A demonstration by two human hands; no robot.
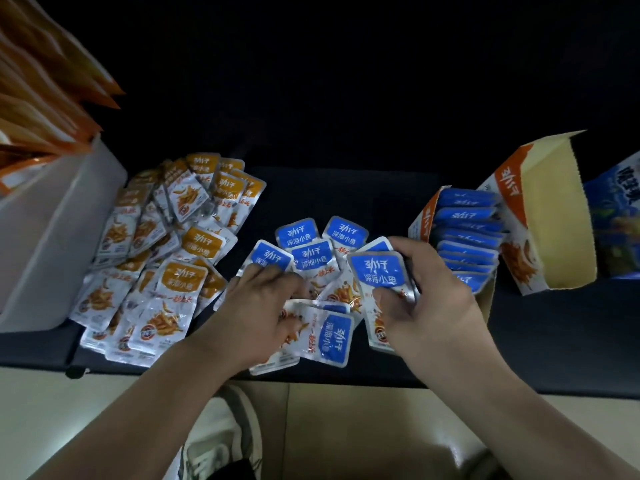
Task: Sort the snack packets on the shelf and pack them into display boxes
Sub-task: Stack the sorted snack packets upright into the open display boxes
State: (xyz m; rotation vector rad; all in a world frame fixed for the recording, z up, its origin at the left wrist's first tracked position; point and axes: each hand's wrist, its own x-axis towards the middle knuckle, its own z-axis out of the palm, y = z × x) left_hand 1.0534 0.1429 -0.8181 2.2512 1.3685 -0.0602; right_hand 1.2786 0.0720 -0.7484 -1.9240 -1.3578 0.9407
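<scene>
The right hand (426, 296) gripped a blue stack (377, 271) of packets, thumb across the front and fingers curled round the far edge, just above the dark shelf (554, 323). The left hand (256, 306) lay knuckles-up on the loose blue packets (311, 252) fanned out across the middle of the shelf. Its fingertips touched one of them, though from where I stood I could not tell whether the thumb had pinched anything beneath. Just right of the held packets stood a display box (420, 216), with more blue ones filed upright inside. Beyond it a second box (554, 216) showed its pale inside. The orange packets (166, 254) were heaped to the left, against a white bin (52, 230)
</scene>
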